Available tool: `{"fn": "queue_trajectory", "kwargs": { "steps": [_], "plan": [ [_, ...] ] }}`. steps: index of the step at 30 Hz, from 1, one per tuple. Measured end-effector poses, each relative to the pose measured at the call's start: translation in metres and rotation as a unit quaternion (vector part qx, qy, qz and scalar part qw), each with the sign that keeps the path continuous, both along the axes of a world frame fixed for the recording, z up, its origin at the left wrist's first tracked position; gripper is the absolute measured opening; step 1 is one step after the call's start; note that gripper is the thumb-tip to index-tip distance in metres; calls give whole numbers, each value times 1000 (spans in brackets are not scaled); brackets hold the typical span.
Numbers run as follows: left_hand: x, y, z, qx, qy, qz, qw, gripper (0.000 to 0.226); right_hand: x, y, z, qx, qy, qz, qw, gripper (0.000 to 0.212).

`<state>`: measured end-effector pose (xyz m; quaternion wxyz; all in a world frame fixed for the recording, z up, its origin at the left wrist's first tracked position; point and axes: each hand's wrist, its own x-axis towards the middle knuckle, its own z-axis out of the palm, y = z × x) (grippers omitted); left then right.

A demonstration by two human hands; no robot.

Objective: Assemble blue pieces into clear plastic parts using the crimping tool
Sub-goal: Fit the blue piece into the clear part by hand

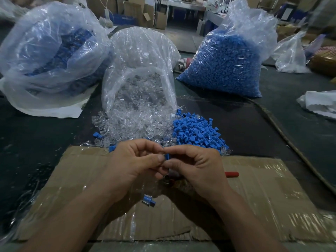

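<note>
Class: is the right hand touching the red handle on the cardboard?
Apart. The head view shows bare cardboard between the right hand and the red handle.

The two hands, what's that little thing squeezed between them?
A small blue piece, pinched between the left hand and right hand, in the head view.

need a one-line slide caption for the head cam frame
Both hands, left hand and right hand, pinch a blue piece over taped cardboard, clear parts and blue pieces heaped behind.
</note>
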<state>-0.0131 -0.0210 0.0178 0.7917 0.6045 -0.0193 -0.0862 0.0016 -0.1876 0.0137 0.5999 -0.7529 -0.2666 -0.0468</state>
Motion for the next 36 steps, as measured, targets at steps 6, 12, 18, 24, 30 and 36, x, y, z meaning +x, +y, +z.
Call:
{"fn": "queue_trajectory", "kwargs": {
  "steps": [6, 12, 18, 24, 30, 36],
  "plan": [
    [-1, -3, 2, -6, 14, -1, 1000, 10, -1, 2, 1, -40, -23, -4, 999, 50],
    [-1, -3, 0, -6, 25, 15, 1000, 15, -2, 3, 1, -65, -78, -24, 994, 33],
    [0, -1, -1, 16, 17, 6, 1000, 14, -2, 4, 1, -80, -109, -31, 990, 29],
    [0, 0, -2, 15, 25, 7, 1000, 14, -2, -4, 9, -138, -60, -45, 988, 31],
    [3, 2, -4, 2, 36, 33, 999, 9, 7, -36, 25, -283, 50, -96, 953, 18],
    [5, 7, -6, 7, 38, 33, 999, 12, -4, -44, 33, -445, 69, -69, 890, 51]
  ]
}}
